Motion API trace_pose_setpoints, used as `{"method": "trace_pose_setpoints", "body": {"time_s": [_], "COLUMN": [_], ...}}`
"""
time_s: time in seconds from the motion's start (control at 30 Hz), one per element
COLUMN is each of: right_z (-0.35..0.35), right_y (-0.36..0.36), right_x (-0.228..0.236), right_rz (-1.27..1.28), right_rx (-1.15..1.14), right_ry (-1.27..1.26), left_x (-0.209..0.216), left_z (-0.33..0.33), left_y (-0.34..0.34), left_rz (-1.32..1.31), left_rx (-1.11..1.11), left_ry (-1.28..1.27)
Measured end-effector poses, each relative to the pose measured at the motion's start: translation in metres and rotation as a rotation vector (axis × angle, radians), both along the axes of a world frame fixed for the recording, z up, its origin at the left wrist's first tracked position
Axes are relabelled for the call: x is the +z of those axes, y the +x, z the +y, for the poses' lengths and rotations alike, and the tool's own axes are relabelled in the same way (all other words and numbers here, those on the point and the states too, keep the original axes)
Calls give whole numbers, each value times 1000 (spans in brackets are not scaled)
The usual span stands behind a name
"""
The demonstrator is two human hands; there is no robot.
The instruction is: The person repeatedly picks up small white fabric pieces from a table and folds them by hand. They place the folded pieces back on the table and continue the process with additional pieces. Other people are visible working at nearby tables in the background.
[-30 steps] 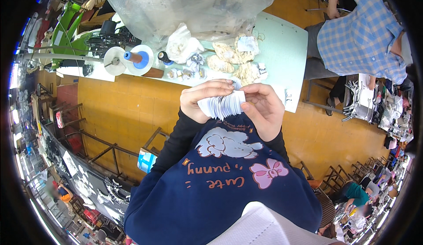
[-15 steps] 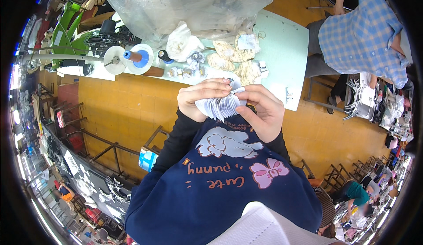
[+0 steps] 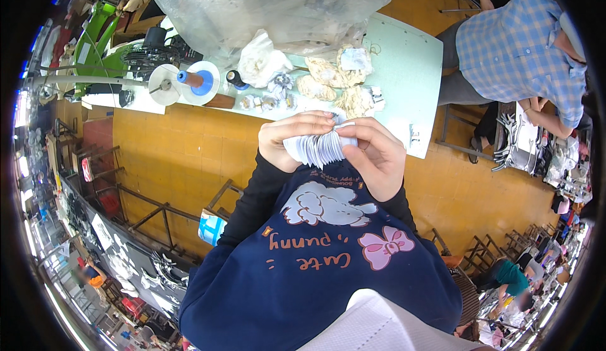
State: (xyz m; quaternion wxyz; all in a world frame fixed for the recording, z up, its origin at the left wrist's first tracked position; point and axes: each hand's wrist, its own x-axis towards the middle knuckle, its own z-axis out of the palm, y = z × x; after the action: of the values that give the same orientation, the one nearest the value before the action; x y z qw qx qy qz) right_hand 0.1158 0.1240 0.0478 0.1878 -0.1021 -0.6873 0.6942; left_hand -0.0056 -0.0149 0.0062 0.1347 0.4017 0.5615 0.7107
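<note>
Between my two hands, in front of my chest, is a thick stack of small white labels, its lower edges fanned apart. My left hand is closed round the stack's left side, fingers bent over its top. My right hand pinches labels at the stack's right end between thumb and fingers. Just beyond my hands, on the pale green table, lie several cream-coloured bundles in clear wrap. Small wrapped bundles of white and grey lie nearer the table's front edge.
A large clear plastic bag covers the table's far part. Thread spools and a black fan stand at left. A person in a checked shirt is at the right. Metal frames stand on the yellow floor at left.
My hands and the label stack have shifted very slightly. My right fingers have moved along the stack's top edge. The person in the checked shirt has leaned and brought their arms forward.
</note>
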Motion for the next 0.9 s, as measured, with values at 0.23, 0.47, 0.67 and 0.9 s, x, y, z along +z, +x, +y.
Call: {"method": "trace_pose_setpoints", "body": {"time_s": [0.23,0.47,0.67,0.9], "right_z": [-10,0,-3,0], "right_y": [-5,-5,-7,-6], "right_x": [-1,-5,-7,-4], "right_rz": [-1,-7,-49,-58], "right_rx": [-103,-23,-87,-66], "right_ry": [-236,49,24,126], "left_x": [3,2,0,-1], "left_z": [-3,-4,-3,-1], "left_y": [0,-2,-3,-4], "left_rz": [-12,-17,-25,-49], "left_rx": [4,5,-15,-36], "left_ry": [-44,-87,-92,-91]}}
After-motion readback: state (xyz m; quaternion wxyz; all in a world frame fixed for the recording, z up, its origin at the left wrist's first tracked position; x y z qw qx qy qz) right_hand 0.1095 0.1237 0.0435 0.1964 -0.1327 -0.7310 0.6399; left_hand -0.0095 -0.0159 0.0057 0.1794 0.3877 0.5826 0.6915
